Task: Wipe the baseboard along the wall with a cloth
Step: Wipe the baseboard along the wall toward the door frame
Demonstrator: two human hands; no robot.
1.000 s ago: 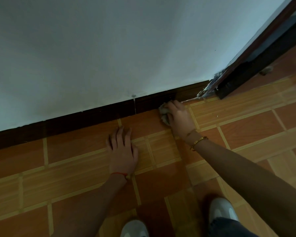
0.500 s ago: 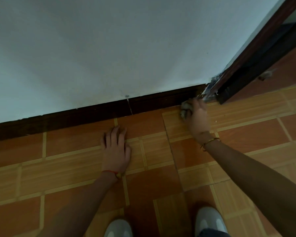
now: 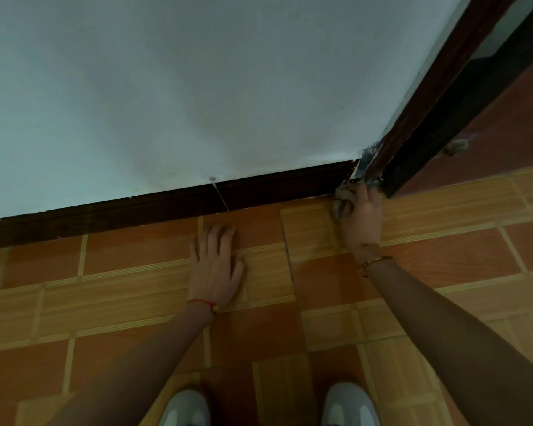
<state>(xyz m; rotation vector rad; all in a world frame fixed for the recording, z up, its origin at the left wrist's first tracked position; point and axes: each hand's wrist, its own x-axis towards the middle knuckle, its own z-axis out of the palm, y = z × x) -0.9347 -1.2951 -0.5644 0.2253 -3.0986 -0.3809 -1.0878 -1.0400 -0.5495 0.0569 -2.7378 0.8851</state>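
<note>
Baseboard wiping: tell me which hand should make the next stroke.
Right. The right hand already grips the cloth at the baseboard's door-frame end; the left hand lies flat on the floor, bracing.

2 hands [image 3: 216, 265] [image 3: 362, 219], 1 cloth [image 3: 342, 198], 1 baseboard [image 3: 166, 207], 2 grey shoes [image 3: 185, 408] [image 3: 351, 405], 2 wrist bands [image 3: 201, 302] [image 3: 374, 262], 1 door frame [image 3: 437, 87].

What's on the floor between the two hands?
Only bare tiled floor lies between the left hand, flat on the tiles, and the right hand holding the cloth. The head view shows it.
</note>
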